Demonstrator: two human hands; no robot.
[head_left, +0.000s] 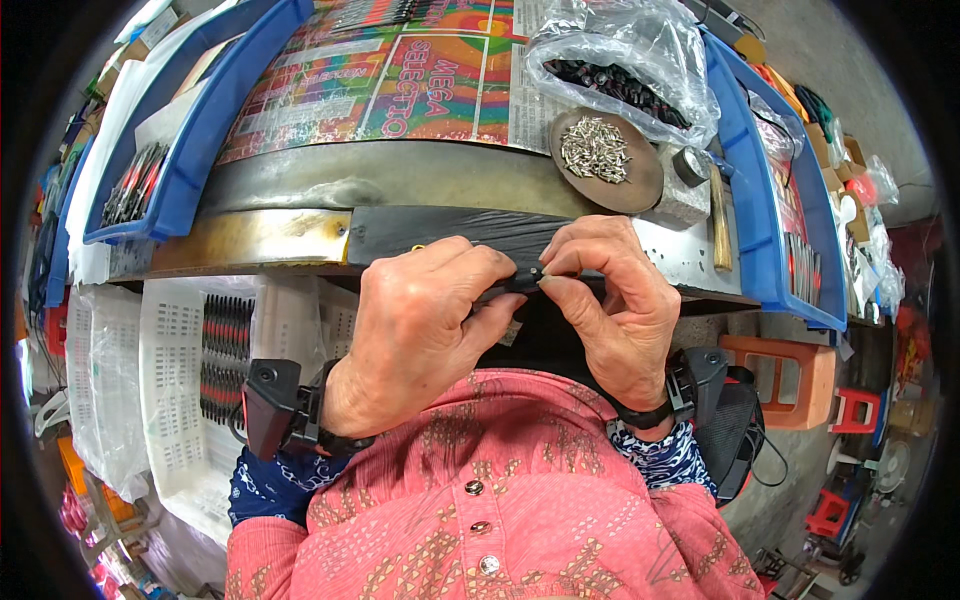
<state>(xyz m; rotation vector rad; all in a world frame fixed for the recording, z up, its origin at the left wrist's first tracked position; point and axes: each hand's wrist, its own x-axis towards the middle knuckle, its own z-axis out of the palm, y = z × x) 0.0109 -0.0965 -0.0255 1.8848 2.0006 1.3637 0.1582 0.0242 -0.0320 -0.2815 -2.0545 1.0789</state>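
Observation:
My left hand (pixel 415 330) is closed, thumb and fingers pinching a small dark piece (pixel 494 291) just below the bench edge. Most of that piece is hidden by the fingers, so its kind cannot be told. My right hand (pixel 617 300) meets it from the other side, thumb and forefinger pressed together at a small dark tip (pixel 535 272); whether a separate small part is between them cannot be made out. Behind the hands is a black pad (pixel 440 226) on the bench edge. Farther back, a brown dish (pixel 640 185) holds many small silvery metal pins (pixel 594 149).
A clear plastic bag (pixel 620 40) of dark parts lies behind the dish. A brush (pixel 720 220) and a grey block (pixel 683 205) are to its right. Blue bins (pixel 225 125) (pixel 745 170) flank the bench. At lower left, a white basket (pixel 165 400) holds rows of black-and-red pieces (pixel 228 330).

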